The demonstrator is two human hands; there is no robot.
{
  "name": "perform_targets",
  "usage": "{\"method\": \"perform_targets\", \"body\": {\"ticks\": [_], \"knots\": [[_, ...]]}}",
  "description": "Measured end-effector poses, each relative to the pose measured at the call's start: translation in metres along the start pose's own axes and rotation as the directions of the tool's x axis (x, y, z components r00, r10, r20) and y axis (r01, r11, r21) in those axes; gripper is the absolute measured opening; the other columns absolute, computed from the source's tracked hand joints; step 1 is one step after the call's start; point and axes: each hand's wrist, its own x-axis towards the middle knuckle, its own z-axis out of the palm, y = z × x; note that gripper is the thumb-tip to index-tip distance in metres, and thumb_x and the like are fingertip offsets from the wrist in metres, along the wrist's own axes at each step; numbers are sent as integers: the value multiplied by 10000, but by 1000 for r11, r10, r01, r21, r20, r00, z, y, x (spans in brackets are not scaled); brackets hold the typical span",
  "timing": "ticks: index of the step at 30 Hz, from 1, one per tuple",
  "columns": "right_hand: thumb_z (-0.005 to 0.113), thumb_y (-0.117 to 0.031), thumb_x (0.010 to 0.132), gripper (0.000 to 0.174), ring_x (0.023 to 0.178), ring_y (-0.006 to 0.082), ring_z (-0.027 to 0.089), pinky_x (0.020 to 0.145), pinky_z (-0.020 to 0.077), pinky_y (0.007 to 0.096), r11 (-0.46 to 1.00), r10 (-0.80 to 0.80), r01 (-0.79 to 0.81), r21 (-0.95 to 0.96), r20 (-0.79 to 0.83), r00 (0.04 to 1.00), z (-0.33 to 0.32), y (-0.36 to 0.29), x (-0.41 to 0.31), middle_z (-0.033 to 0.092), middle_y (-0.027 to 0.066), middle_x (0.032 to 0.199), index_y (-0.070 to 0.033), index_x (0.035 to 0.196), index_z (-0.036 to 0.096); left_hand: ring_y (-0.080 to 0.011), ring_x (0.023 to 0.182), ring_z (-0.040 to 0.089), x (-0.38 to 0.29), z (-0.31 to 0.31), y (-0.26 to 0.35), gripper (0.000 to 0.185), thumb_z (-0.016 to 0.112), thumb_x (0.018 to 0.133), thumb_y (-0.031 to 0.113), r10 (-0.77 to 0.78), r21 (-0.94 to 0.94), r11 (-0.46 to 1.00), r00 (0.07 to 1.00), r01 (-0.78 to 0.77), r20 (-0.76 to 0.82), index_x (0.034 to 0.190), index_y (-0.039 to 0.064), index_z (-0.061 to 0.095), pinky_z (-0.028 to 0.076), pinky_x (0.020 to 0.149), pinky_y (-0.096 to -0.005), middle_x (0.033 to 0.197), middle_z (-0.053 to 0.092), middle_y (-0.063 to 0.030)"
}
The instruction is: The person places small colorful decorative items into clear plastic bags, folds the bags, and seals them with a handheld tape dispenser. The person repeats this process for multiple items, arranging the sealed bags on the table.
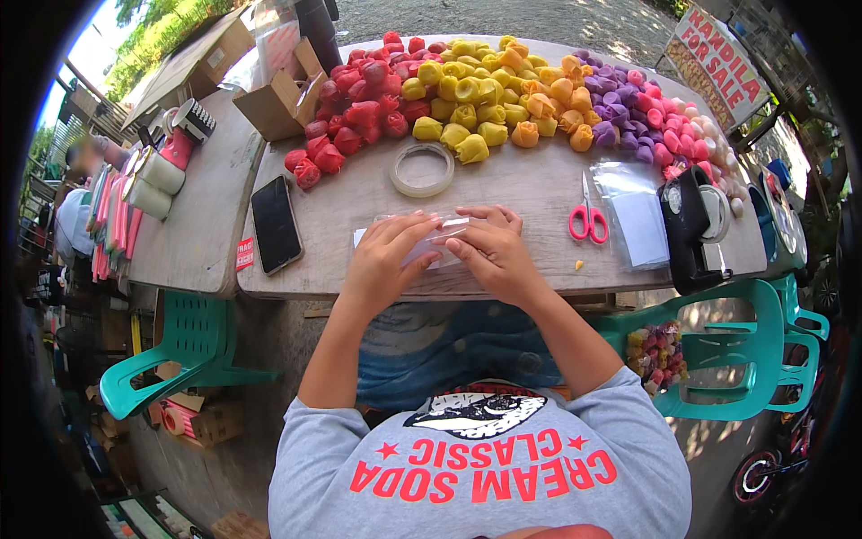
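Both hands meet over a clear plastic bag [436,246] that lies on the wooden table near its front edge. My left hand [394,252] rests on the bag's left part, fingers spread, with a white paper piece partly showing beneath. My right hand [491,249] has its thumb and fingers closed on the bag's right part. Just beyond lies a roll of clear tape [422,191]. Pink-handled scissors [588,222] are to the right, beside a stack of clear bags with white paper [640,226] and a black tape dispenser [687,236].
Rose-shaped pieces in red [361,114], yellow [465,114], orange [539,106], purple [609,111], pink [673,141] and white fill the far side. A smartphone [277,224] and a cardboard box [279,104] stand left. Green plastic chairs [195,330] flank the table.
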Motion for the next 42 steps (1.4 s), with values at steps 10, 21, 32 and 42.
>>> {"method": "perform_targets", "body": {"ticks": [10,21,32,42], "knots": [[645,-194,959,178,1141,257,610,1074,356,425,959,195,-119,257,-293,936,3,6,-1,726,76,1099,-100,1073,744,-325,1190,644,12,16,1,415,775,873,203,-22,34,999,998,24,-67,1264,94,685,484,1010,-433,1257,703,-127],[647,-182,943,173,1174,249,612,1078,349,448,978,139,-87,191,-279,950,2,8,-3,741,52,1032,-110,1060,752,-288,1179,651,8,16,3,375,751,898,275,-5,31,999,994,8,-108,1224,101,690,487,1000,-432,1214,719,-90],[657,-183,934,151,1159,254,612,1081,339,461,990,107,-75,122,-282,953,4,5,0,759,28,952,-97,1019,748,-282,1190,650,10,15,1,353,741,909,263,-35,17,999,996,37,-87,1220,103,692,483,998,-431,1228,717,-90],[661,-168,927,141,1142,252,614,1082,338,458,989,116,-85,123,-271,956,5,6,0,749,42,980,-98,1012,748,-293,1186,650,9,15,0,352,735,913,271,-34,18,999,996,36,-80,1216,95,694,483,998,-433,1221,717,-106]]}}
